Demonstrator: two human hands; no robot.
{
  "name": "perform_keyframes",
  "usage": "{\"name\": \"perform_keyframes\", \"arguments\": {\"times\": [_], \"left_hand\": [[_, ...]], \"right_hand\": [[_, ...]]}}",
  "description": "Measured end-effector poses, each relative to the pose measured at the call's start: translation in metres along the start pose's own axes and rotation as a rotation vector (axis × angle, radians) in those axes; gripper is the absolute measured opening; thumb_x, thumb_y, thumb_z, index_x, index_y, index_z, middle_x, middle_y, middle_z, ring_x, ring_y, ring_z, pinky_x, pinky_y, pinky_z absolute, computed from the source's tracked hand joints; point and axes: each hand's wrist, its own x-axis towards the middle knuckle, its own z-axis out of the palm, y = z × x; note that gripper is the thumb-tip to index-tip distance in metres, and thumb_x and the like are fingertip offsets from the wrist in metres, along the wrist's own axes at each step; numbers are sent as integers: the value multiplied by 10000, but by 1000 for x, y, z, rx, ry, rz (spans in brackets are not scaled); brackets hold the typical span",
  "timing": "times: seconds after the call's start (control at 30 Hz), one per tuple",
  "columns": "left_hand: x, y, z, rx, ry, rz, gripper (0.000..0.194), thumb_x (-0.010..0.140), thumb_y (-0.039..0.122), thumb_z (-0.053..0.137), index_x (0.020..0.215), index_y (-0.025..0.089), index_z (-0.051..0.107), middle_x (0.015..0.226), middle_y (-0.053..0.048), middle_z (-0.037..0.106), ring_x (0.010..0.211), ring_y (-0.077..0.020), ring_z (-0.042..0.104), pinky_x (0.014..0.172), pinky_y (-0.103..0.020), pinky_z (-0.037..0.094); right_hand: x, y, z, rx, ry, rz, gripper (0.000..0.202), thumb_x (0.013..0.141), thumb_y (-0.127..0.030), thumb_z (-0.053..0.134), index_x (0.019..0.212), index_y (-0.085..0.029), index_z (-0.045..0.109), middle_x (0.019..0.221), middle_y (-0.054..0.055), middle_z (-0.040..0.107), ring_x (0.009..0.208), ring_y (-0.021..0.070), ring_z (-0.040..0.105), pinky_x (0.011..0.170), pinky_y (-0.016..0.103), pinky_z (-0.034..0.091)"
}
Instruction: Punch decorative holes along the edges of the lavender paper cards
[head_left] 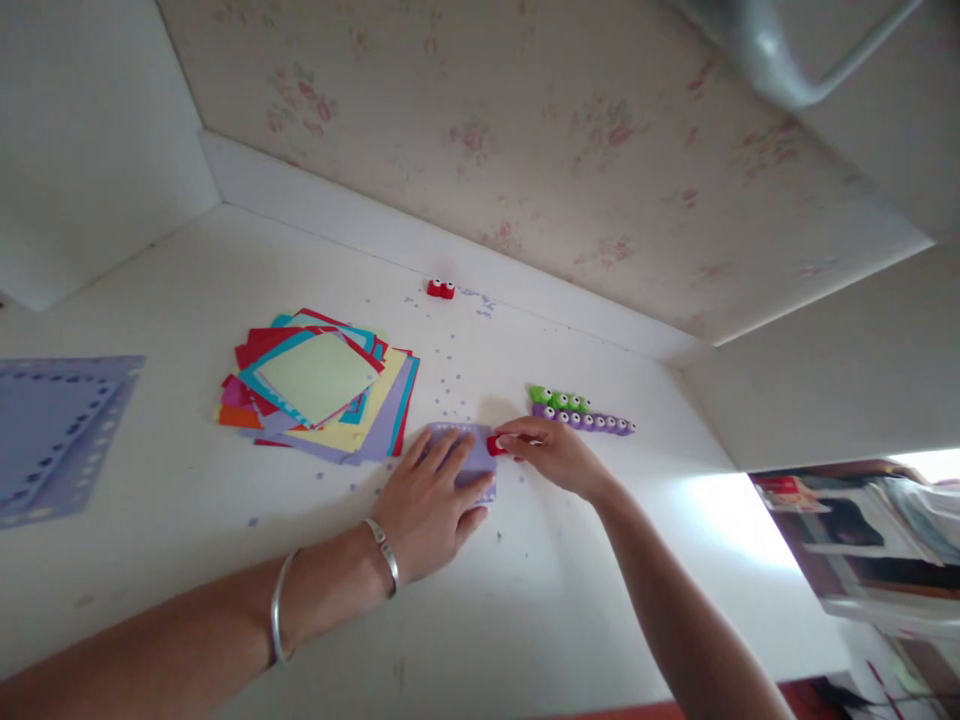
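Observation:
A small sheet of purple paper (pixel 474 464) lies on the white table, with a row of punched holes along its top edge. My left hand (pixel 431 495) rests flat on it, fingers spread, covering much of its left part. My right hand (pixel 551 452) grips a small red craft paper punch (pixel 495 445) between thumb and fingers. The punch sits at the paper's upper right edge. Part of it is hidden by my fingers. Just beyond my right hand lie a row of green punches (pixel 562 400) and a row of purple punches (pixel 592 421) with white, eye-like buttons.
A stack of coloured paper sheets (pixel 319 380) lies left of my hands. Two red punches (pixel 441 289) stand near the wall. Larger purple punched sheets (pixel 56 430) lie at the far left. Small purple paper bits (pixel 253 522) are scattered on the table (pixel 180 580).

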Motion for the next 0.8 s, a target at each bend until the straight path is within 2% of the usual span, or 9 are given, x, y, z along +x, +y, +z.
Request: {"name": "perform_keyframes", "arguments": {"times": [0.17, 0.43, 0.67, 0.8], "left_hand": [[0, -3, 0, 3, -4, -2, 383, 903, 502, 475, 1220, 325, 599, 1435, -82, 415, 1329, -322, 324, 1101, -611, 92], [-1, -3, 0, -5, 1, 22, 374, 913, 501, 454, 1207, 330, 611, 1396, -87, 459, 1325, -336, 323, 1078, -654, 58], [-2, -3, -1, -24, 24, 30, 361, 905, 492, 479, 1205, 337, 607, 1407, -75, 450, 1316, -326, 337, 1077, -646, 80], [-1, -4, 0, -29, 20, 35, 358, 908, 490, 477, 1212, 348, 600, 1403, -66, 457, 1306, -315, 354, 1075, -643, 76]], "right_hand": [[-3, -2, -7, -48, -59, 25, 193, 858, -330, 589, 966, -267, 737, 928, 26, 723, 762, 163, 653, 703, 317, 535], [-2, -12, -8, -61, -83, 19, 177, 848, -306, 603, 951, -269, 743, 1001, 25, 721, 909, 190, 659, 816, 346, 526], [1, -14, -7, -70, -94, 51, 175, 843, -339, 610, 926, -283, 753, 944, 17, 738, 861, 207, 683, 763, 370, 554], [6, -12, -9, -83, -91, 79, 148, 807, -339, 655, 880, -275, 766, 834, 21, 746, 766, 208, 686, 681, 365, 561]]}}
